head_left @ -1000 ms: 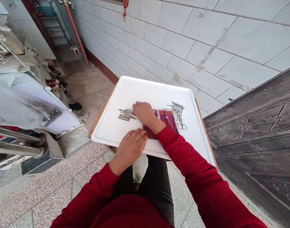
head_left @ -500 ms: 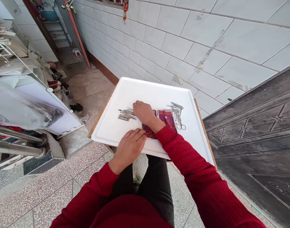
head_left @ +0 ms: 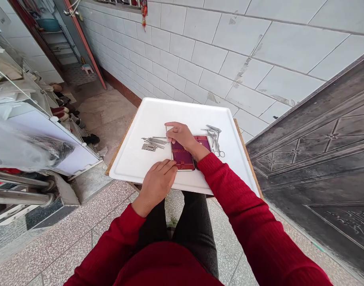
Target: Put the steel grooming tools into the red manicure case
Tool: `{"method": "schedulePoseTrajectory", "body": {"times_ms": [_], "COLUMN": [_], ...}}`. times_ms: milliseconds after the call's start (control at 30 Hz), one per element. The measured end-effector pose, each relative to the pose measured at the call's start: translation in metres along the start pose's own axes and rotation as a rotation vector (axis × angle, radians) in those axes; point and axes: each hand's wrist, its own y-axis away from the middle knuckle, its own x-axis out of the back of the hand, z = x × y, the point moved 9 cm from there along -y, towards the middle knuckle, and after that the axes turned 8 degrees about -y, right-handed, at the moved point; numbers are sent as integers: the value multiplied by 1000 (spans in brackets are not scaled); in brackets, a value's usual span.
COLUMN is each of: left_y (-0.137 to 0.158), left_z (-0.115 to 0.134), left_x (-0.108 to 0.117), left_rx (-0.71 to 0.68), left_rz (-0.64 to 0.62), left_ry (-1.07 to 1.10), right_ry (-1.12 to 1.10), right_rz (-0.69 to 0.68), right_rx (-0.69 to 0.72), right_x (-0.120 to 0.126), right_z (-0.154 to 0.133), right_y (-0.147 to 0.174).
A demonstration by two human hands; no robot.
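My right hand (head_left: 181,136), above the left half of an open manicure case (head_left: 182,155), pinches a slim metal manicure tool (head_left: 167,133) held upright. The case is dark red and purple inside, with a row of small loops; my right wrist hides part of its right half. My left hand (head_left: 159,179) lies flat with fingers stretched out, fingertips touching the case's lower left edge; its thumb is hidden. Left of the case lies a group of thin metal manicure tools (head_left: 153,142). To its right are small scissors (head_left: 219,153) and nail clippers (head_left: 213,128).
The case and tools rest on a white board (head_left: 131,167) with a raised rim, over a wooden edge. A tiled wall (head_left: 200,51) stands behind. A dark patterned panel (head_left: 319,143) is at the right, a cluttered shoe rack (head_left: 65,115) at the left.
My right hand has lifted from the tools with one slim tool in its fingers and turned it upright. My left hand stays by the case edge. The view has shifted slightly.
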Motion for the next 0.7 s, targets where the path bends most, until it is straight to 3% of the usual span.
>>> {"method": "schedulePoseTrajectory", "body": {"times_ms": [233, 467, 700], "left_y": [1, -1, -1], "left_z": [-3, -3, -4], "left_x": [-5, -4, -5], "left_rx": [13, 15, 28], "left_rz": [-12, -25, -44], "left_ry": [11, -1, 16], "right_ry": [58, 245, 344], "right_rz": [-31, 132, 143], "right_rx": [23, 60, 87], "right_x": [15, 43, 41], "right_z": [-9, -4, -3], "right_y": [19, 28, 25]}}
